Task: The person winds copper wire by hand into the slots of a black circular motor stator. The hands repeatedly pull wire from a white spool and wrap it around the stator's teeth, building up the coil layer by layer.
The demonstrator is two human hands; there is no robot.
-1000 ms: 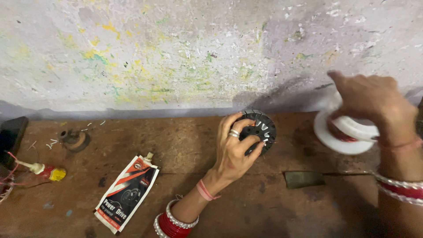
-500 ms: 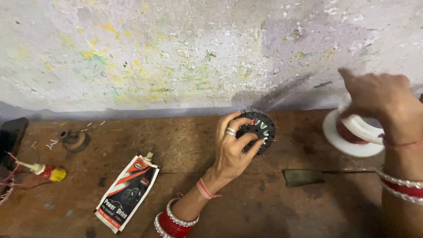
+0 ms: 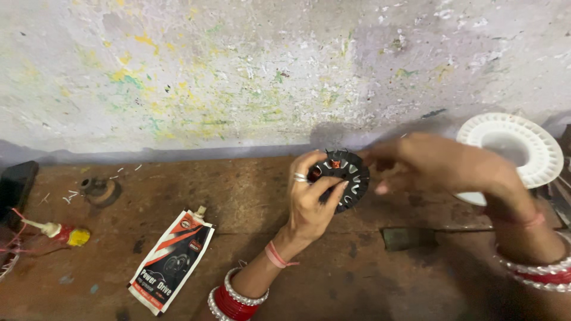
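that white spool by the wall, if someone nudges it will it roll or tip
The white spool looks like thin moulded plastic with a ribbed flange, so it is probably light and easily shoved. It stands tilted near the wall, partly behind the right hand, so a nudge may well tip it flat. Its round rim suggests it could roll if it is knocked onto its edge.

A: Entry one, the round toothed core [image 3: 345, 178] in the left hand [image 3: 312, 202]?
B: Dark, matt metal plates, with a glint of coppery wire at one slot.

A: The spool [image 3: 517, 148] behind the right hand [image 3: 440, 169]?
B: White plastic, smooth, ribbed face, slight sheen.

A: The pouch [image 3: 172, 261]?
B: Glossy printed foil or plastic, creased, with a pale plastic nozzle.

A: Worktop [image 3: 238, 202]?
B: Rough brown wood, stained and matt.

A: Wall [image 3: 238, 71]?
B: Coarse matt plaster, flecked with yellow and green paint.

A: Bangles [image 3: 235, 300]?
B: Glossy red with silvery bands.
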